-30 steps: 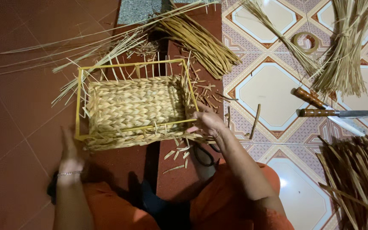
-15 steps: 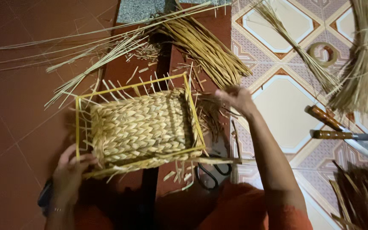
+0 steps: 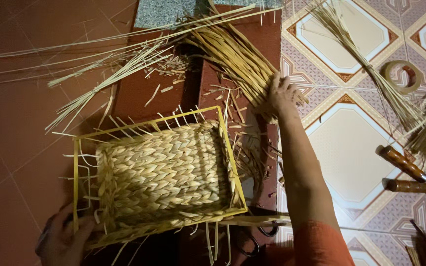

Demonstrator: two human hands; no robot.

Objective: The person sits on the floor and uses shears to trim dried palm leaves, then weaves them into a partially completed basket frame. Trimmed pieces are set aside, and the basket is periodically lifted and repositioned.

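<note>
One woven basket (image 3: 161, 175) on a yellow frame sits centre-left; the left hand (image 3: 65, 241) grips its lower-left corner. The right hand (image 3: 279, 93) lies open-fingered on one bundle of braided straw (image 3: 232, 54) at upper centre. Two wooden-handled knives (image 3: 410, 177) are cut off at the right edge; scissors (image 3: 257, 236) under the basket are mostly hidden.

Dim, warm indoor light falls from above right, brightest on the pale tiles (image 3: 351, 162). The red floor (image 3: 16, 128) at left darkens toward the edges. Deep shadow fills the bottom centre. The basket (image 3: 166, 172) is sharp; the hands show slight blur.
</note>
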